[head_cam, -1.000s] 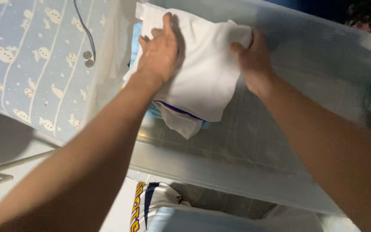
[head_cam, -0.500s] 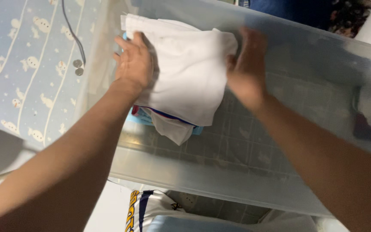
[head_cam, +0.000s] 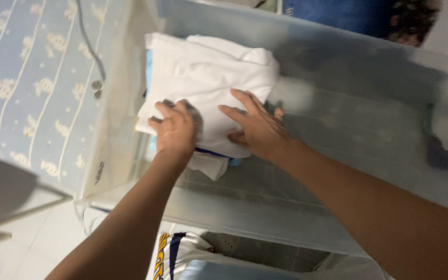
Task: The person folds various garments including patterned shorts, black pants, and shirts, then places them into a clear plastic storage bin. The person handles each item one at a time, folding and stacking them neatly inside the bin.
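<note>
Both hands now drawn back to near edge of folded white cloth (head_cam: pixel 211 78): left hand (head_cam: pixel 176 129), right hand (head_cam: pixel 257 127), flat, apart, inside translucent bin (head_cam: pixel 245 212).

No package with a wrapper, no sign and no screen is seen here. The only thing close to a label is the band of yellow letters with dark edges (head_cam: pixel 168 255) that is printed on the white and dark blue sports shirt (head_cam: pixel 182 251) at the bottom edge of the view, below the near wall of the clear plastic storage box (head_cam: pixel 245 215). The letters are too blurred to tell more.
</note>
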